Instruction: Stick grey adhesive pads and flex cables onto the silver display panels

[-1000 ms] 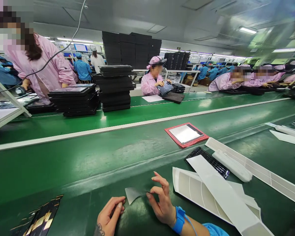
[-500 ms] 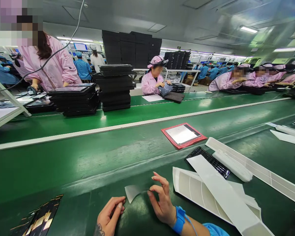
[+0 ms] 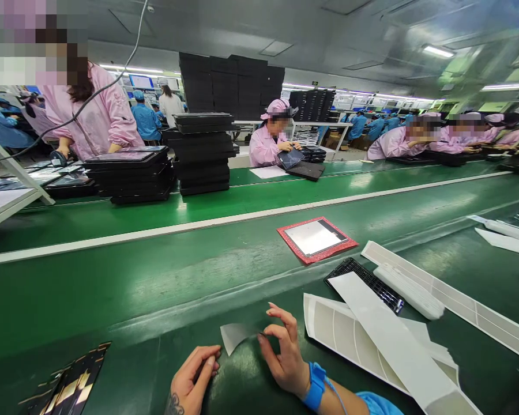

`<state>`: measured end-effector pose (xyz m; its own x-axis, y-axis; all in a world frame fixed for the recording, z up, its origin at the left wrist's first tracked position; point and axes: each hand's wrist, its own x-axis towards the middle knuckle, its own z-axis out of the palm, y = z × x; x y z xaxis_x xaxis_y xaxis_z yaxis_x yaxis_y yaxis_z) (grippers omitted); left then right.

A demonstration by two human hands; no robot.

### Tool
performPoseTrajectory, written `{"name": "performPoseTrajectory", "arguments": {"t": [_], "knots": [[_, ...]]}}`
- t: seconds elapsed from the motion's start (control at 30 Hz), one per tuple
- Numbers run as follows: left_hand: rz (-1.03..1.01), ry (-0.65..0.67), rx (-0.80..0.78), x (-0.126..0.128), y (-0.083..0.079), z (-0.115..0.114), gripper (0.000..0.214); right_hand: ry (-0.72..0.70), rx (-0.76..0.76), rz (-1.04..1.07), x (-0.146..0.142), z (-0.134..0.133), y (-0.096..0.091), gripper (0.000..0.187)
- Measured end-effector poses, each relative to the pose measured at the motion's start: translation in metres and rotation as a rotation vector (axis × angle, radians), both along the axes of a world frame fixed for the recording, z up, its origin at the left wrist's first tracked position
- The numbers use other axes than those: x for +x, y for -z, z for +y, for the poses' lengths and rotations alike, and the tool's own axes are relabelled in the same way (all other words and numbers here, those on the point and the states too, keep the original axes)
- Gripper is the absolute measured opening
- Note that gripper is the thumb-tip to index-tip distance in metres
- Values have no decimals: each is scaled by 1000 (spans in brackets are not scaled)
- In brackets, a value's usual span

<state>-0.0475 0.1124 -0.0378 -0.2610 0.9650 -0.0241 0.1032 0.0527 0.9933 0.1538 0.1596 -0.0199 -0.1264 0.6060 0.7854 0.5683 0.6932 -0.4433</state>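
At the near edge of the green bench, the right hand pinches a small piece of film between thumb and forefinger, with the other fingers fanned upward. The film juts out to the left of the fingertips, just above the bench top and a little beyond the left hand. It is thin, pale grey and half see-through, roughly four-sided, with one corner pointing down. The left hand rests on the bench below the film without touching it, its fingers loosely curled and nothing showing in its grip. A blue strap with a coiled cord circles the right wrist.

Just right of the right hand lie white sheets with faint ribs, smooth and matte, with a long white strip slanting across them. Behind them sits a black tray with a fine ridged surface, and beside that a white bar. On the glossy green belt beyond rests a red-edged mat carrying a flat silvery panel. Shiny black and gold strips lie at the lower left, well apart from both hands. Stacks of flat black trays stand on the far side of the belt
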Motion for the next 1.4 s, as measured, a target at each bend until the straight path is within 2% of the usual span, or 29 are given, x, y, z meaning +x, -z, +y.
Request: {"name": "performPoseTrajectory", "arguments": {"t": [0.23, 0.37, 0.47, 0.57, 0.67, 0.77, 0.87, 1.0, 1.07, 1.2, 1.4], "knots": [[-80, -28, -65, -7, 3, 8, 47, -6, 20, 47, -1, -3, -8, 22], [-249, 66, -254, -5, -13, 33, 49, -4, 48, 71, 6, -11, -14, 24], [-437, 151, -390, 12, -35, 65, 40, 27, 74, 94, 17, -18, -19, 24], [-541, 178, -494, 41, -54, 108, 22, 69, 105, 127, 28, -21, -25, 23], [-556, 192, -566, 75, -65, 154, 12, 98, 117, 173, 39, -23, -32, 24], [-543, 211, -635, 109, -70, 194, 13, 100, 114, 226, 46, -27, -35, 25], [-509, 226, -687, 138, -73, 225, 17, 99, 69, 296, 48, -34, -34, 25], [-449, 235, -720, 163, -73, 251, 23, 169, -21, 494, 44, -40, -29, 23], [-402, 230, -745, 170, -71, 261, 27, 159, 47, 546, 44, -39, -26, 22], [-277, 195, -780, 178, -63, 277, 32, 57, 210, 499, 53, -35, -19, 25], [-104, 109, -765, 185, -53, 291, 32, -35, 209, 500, 65, -35, -13, 24]]}}
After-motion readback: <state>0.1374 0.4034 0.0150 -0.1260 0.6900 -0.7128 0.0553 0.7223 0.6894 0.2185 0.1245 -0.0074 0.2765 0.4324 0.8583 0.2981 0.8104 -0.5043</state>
